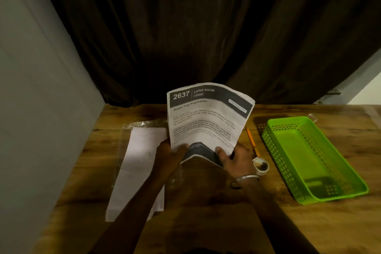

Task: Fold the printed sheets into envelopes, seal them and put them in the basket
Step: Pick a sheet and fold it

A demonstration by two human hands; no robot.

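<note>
Head view, looking down over a wooden table [340, 222].

- Printed sheet [208, 117]: held up off the table at centre, between both hands and tilted toward the camera. It bows along its length. Dark header band reads "2637 | LIVING ROOM", with the title "Guest Tray Preparation" below it. The body text is too blurred to read. The bottom edge, with a dark footer band, curls up between the thumbs.
- Left hand [171, 152]: grips the sheet's lower left corner, thumb on the printed face and fingers behind.
- Right hand [235, 156]: grips the lower right corner, thumb on the front and fingers curled round the edge. A white wristwatch [260, 166] and a metal bangle [244, 179] are on this wrist.
- Green basket [280, 156]: perforated plastic, on the table to the right, well apart from the sheet.
- Pencil [252, 140]: orange, lying flat between the right hand and the basket, near the basket's left wall.
- White envelopes [140, 167]: a long stack lying flat to the left, partly under the left forearm. Crinkled clear plastic [144, 123] shows at the far end.
- Dark curtain [185, 27] hangs behind the table; grey wall [31, 88] at left.
</note>
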